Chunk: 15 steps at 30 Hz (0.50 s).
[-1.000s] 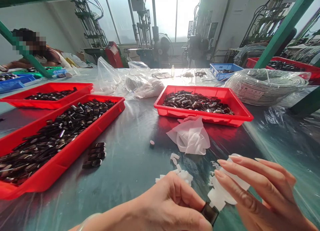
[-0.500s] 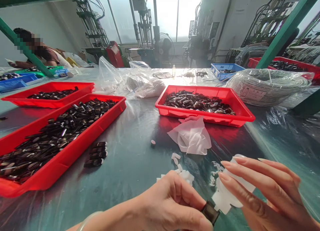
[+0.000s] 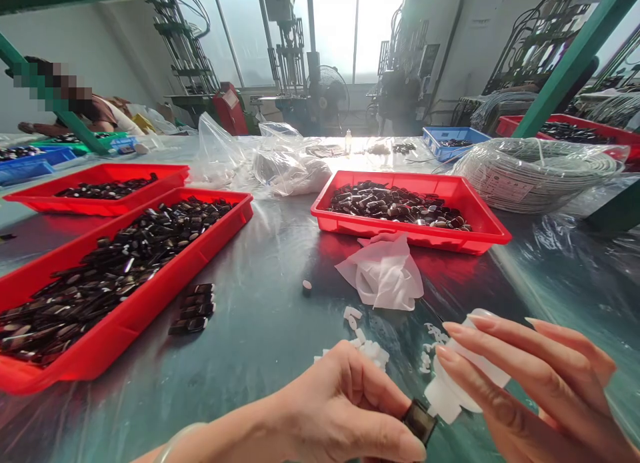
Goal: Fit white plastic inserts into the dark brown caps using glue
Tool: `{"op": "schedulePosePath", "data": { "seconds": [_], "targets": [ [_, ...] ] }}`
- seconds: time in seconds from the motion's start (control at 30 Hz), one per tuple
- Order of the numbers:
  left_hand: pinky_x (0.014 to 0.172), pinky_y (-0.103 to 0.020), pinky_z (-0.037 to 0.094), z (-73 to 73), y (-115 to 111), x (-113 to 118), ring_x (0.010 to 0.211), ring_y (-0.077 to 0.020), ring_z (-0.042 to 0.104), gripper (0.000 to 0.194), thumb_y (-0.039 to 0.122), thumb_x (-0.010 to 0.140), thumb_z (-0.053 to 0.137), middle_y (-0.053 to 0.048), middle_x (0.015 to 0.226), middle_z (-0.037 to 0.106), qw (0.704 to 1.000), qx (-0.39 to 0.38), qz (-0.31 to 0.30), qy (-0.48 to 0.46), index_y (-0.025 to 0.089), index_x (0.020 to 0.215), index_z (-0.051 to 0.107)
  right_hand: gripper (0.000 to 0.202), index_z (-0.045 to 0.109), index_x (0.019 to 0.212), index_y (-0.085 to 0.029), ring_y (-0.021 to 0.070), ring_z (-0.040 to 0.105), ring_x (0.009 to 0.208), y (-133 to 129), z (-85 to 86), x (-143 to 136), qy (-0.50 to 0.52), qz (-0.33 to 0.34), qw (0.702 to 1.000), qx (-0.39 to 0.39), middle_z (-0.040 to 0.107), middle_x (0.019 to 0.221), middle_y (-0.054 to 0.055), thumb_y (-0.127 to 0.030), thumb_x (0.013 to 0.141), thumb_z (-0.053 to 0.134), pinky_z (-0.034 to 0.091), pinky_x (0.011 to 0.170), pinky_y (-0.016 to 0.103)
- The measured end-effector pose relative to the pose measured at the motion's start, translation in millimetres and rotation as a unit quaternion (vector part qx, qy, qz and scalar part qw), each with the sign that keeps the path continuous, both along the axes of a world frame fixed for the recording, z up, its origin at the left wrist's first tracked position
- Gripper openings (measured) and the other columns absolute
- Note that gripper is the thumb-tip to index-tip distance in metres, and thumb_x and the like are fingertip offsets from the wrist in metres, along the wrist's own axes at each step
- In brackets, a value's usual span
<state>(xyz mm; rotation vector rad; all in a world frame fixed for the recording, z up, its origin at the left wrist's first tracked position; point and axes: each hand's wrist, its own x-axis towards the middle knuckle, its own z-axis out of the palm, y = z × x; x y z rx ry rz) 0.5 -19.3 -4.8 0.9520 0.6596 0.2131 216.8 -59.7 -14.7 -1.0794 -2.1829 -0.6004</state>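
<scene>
At the bottom middle, my left hand [image 3: 345,409] pinches a small dark, see-through plastic case [image 3: 419,423] between thumb and fingers. Its squarish end points to the right. On the right, my right hand [image 3: 540,376] has its fingers laid across a white, flat, notched piece [image 3: 445,397]; the thumb is hidden. A lower corner of that piece comes very close to the case, and I cannot tell whether they touch. Small white plugs [image 3: 373,351] lie in a pile behind my left hand. Tiny white bits [image 3: 427,356] lie beside the white piece.
Red trays [image 3: 125,323] of dark cases stand at left, with another red tray [image 3: 410,235] ahead. Some cases [image 3: 193,309] sit in a row on the table. Crumpled white paper [image 3: 383,276] and a wrapped cable coil [image 3: 530,179] lie farther off. A person [image 3: 95,113] works at far left.
My right hand and the white piece have shifted very slightly, and the dark case has tilted a little. The person at far left has leaned further left.
</scene>
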Motion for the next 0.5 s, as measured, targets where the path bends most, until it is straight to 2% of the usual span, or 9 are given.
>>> {"op": "schedulePosePath", "data": {
  "seconds": [0.1,0.23,0.4,0.5],
  "targets": [
    [0.046,-0.014,0.034,0.9,-1.0,0.8,0.046,-0.0026,0.038,0.02,0.028,0.065,0.07,0.003,0.051,0.046,1.0,0.004,-0.004,0.003,0.008,0.068,0.071,0.043,0.059,0.111,-0.026,0.0244,0.055,0.1,0.3,-2.1,3.0,-0.043,0.013,0.999,0.017,0.068,0.101,0.005,-0.004,0.074,0.056,0.032,0.086,0.045],
    [0.044,-0.016,0.03,1.9,-2.9,2.4,0.045,-0.0031,0.037,0.024,0.031,0.062,0.071,0.003,0.051,0.045,1.0,0.003,-0.001,0.005,0.007,0.065,0.07,0.044,0.059,0.111,-0.026,0.0259,0.059,0.098,-1.1,-4.5,1.7,-0.017,-0.006,1.0,0.014,0.067,0.103,0.005,-0.002,0.075,0.053,0.034,0.086,0.046],
    [0.046,-0.015,0.032,3.8,-1.7,2.6,0.046,-0.0027,0.037,0.02,0.027,0.064,0.07,0.003,0.051,0.045,1.0,0.004,-0.001,0.003,0.008,0.069,0.071,0.045,0.059,0.111,-0.025,0.0256,0.056,0.099,0.3,-3.2,1.1,-0.017,0.009,1.0,0.008,0.068,0.101,0.005,-0.001,0.073,0.057,0.034,0.085,0.047],
    [0.047,-0.014,0.034,5.0,-0.2,2.2,0.047,-0.0024,0.038,0.015,0.023,0.066,0.068,0.004,0.051,0.044,1.0,0.005,-0.002,0.001,0.008,0.07,0.072,0.039,0.059,0.111,-0.026,0.0254,0.055,0.102,0.3,-3.2,3.2,0.002,0.03,1.0,-0.006,0.067,0.102,0.005,-0.007,0.077,0.053,0.034,0.084,0.047]
  ]
}}
